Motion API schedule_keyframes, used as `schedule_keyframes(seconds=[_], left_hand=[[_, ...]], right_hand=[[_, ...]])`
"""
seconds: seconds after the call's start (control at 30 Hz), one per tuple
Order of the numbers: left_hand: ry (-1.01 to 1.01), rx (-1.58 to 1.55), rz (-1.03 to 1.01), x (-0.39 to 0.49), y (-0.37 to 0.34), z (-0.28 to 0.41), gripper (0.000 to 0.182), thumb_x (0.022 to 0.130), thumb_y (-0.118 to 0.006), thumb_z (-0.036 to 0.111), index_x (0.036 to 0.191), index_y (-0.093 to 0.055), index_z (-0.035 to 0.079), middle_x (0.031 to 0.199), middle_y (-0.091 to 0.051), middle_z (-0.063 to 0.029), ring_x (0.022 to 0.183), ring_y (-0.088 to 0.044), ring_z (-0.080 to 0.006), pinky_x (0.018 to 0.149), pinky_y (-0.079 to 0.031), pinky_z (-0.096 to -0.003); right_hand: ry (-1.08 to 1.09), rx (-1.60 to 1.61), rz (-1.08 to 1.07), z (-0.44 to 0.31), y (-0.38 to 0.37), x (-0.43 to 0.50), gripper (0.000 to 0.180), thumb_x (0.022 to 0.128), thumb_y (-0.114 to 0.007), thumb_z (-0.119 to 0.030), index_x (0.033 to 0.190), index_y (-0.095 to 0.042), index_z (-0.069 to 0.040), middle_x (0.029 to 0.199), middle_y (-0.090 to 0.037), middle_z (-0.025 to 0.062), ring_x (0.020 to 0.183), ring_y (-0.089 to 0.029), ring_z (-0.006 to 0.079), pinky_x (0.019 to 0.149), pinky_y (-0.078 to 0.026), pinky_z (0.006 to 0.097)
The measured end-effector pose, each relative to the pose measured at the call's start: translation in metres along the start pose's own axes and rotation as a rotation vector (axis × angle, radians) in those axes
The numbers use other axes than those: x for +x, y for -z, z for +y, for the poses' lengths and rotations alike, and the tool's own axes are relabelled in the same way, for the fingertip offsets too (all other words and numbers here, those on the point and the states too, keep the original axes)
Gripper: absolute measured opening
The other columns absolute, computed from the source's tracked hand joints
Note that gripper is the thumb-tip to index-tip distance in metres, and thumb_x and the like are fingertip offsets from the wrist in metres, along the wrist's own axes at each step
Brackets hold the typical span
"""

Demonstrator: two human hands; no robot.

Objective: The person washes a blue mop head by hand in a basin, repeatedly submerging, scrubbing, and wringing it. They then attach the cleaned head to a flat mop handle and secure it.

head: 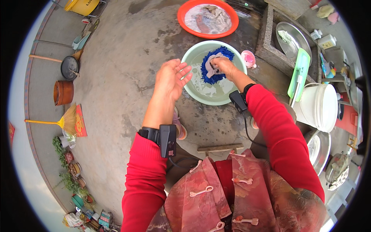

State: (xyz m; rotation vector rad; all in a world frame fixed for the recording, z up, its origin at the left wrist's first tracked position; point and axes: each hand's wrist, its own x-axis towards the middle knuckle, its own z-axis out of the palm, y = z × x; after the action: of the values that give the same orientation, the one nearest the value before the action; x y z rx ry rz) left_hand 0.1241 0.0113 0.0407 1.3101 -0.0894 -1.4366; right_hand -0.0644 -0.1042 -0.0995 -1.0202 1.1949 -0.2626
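Note:
A pale green plastic basin (192, 91) of cloudy water stands on the concrete floor before me. In it lies a blue shaggy microfiber piece (227, 51) with a grey fabric middle. My right hand (224, 67) grips the grey fabric. At the basin's left rim, my left hand (174, 76) is raised with its palm up and fingers apart, holding nothing. Beyond stands an orange-red basin (182, 17) with grey cloth (218, 17) in sudsy water. A small pink and white dish (248, 59) sits right of the green basin.
At the right are a stone sink (263, 43) with a steel bowl (292, 43), a green long-handled scoop or dustpan (300, 69) and a white bucket (316, 105). A broom (68, 120), a brown wooden bucket (62, 92) and potted plants (69, 181) line the left side.

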Motion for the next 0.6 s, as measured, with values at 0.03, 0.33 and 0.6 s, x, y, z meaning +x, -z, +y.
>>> schedule_keyframes(seconds=[0.03, 0.33, 0.6], left_hand=[[-0.008, 0.008, 0.003, -0.001, 0.002, 0.002, 0.041, 0.091, -0.052, 0.015, 0.124, -0.038, -0.003, 0.12, -0.049, -0.0215, 0.104, -0.054, -0.0309, 0.087, -0.049, -0.0434], [-0.038, 0.011, -0.04, -0.025, 0.025, 0.017, 0.037, 0.091, -0.052, 0.019, 0.121, -0.047, -0.002, 0.116, -0.055, -0.0192, 0.102, -0.058, -0.0282, 0.084, -0.05, -0.0388], [0.02, -0.013, -0.083, -0.03, 0.062, 0.017, 0.031, 0.091, -0.054, 0.022, 0.115, -0.053, 0.002, 0.106, -0.062, -0.0139, 0.093, -0.061, -0.0228, 0.078, -0.051, -0.0338]], right_hand=[[-0.016, -0.019, 0.103, 0.016, -0.003, 0.01, 0.038, 0.08, -0.062, -0.034, 0.108, -0.067, -0.008, 0.116, -0.061, 0.0093, 0.11, -0.054, 0.0213, 0.09, -0.042, 0.0401], [0.027, -0.836, -0.012, 0.121, 0.012, 0.038, 0.032, 0.08, -0.058, -0.026, 0.101, -0.069, -0.005, 0.107, -0.066, 0.0174, 0.098, -0.063, 0.0341, 0.089, -0.049, 0.0407], [0.321, -1.11, 0.11, 0.147, -0.01, 0.041, 0.049, 0.081, -0.06, -0.012, 0.129, -0.054, -0.014, 0.14, -0.047, 0.0103, 0.124, -0.048, 0.0314, 0.1, -0.043, 0.0402]])
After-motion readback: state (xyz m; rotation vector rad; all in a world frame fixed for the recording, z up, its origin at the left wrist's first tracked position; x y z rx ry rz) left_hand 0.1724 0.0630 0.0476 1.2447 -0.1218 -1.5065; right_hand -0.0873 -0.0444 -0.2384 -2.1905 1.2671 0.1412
